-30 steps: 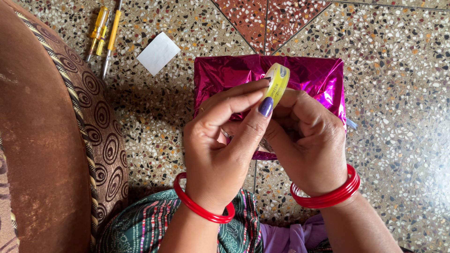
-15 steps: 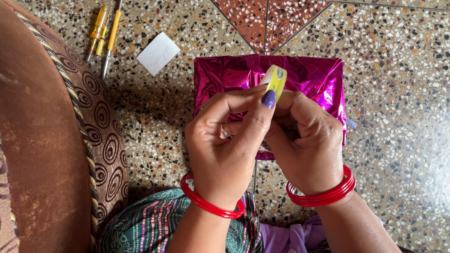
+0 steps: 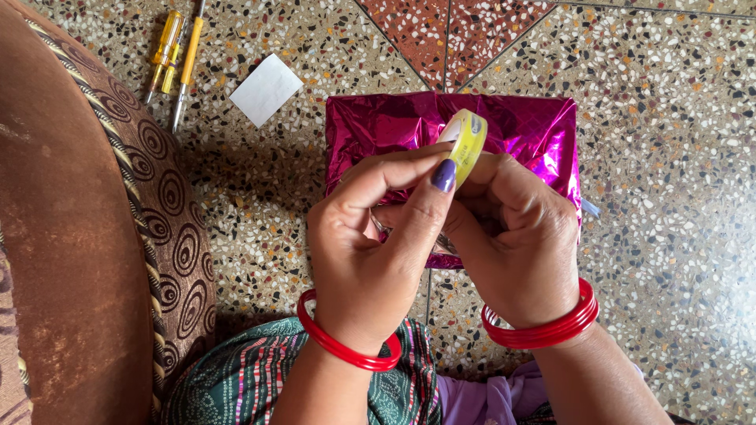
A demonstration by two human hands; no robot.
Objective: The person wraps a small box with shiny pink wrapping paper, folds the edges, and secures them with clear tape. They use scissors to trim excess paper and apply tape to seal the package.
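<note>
A small yellow tape roll (image 3: 468,142) is pinched between both hands, held on edge above a box wrapped in shiny pink foil (image 3: 535,130) that lies on the floor. My left hand (image 3: 370,244) grips the roll with thumb and forefinger from the left. From the right, my right hand (image 3: 520,236) curls its fingers around the roll's lower part. Both wrists wear red bangles. The near half of the pink box is hidden behind my hands.
A speckled terrazzo floor (image 3: 669,197) lies below. Two yellow-handled screwdrivers (image 3: 177,59) and a white paper square (image 3: 266,89) lie at the upper left. A brown patterned cushion (image 3: 87,236) fills the left side. Green striped cloth (image 3: 244,378) covers my lap.
Both hands shifted slightly while working the tape roll; the roll dipped and tilted, then rose again. The pink box has not moved.
</note>
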